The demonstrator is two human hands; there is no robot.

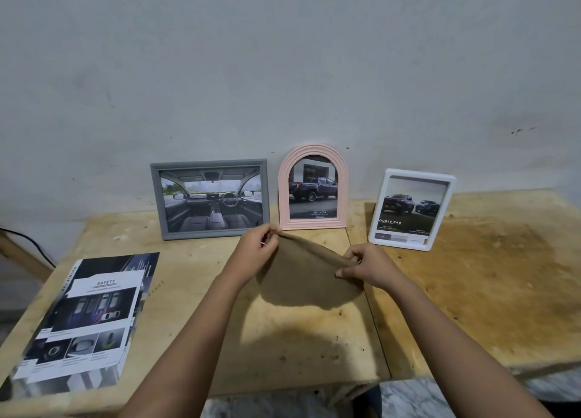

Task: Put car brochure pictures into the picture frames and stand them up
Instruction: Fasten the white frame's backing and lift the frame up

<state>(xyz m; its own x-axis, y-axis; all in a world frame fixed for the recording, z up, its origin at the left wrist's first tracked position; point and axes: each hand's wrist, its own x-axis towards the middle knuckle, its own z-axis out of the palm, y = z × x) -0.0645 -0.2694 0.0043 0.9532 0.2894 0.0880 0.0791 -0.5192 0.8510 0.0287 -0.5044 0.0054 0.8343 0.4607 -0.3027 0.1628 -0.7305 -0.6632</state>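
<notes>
- Three frames stand upright at the back of the table (471, 276), close to the wall (283, 56), and each already holds a car picture.
- The grey frame (207, 164), at eleven o'clock from the hands, shows a car interior (212, 202).
- The pink arched frame (284, 197), at twelve o'clock, shows a dark pickup (312, 191).
- The white frame (418, 175), at one o'clock, shows two trucks (408, 207) and leans back slightly.
- Judging by this, the framing and standing-up look done for every frame in view; no empty frame shows.
- Just in front of the pink frame, both hands lift a limp brown sheet (301, 279) by its upper edge; its lower part hangs towards the table.
- The left hand (257, 247) pinches the sheet's left corner between curled fingers and thumb.
- The right hand (364, 263) pinches its right corner the same way.
- Whether the sheet is cloth or card is too blurred to tell; it may be for tidying or wiping.
- The leftover brochure (88, 317) lies flat at eight o'clock, well apart from the frames.
</notes>
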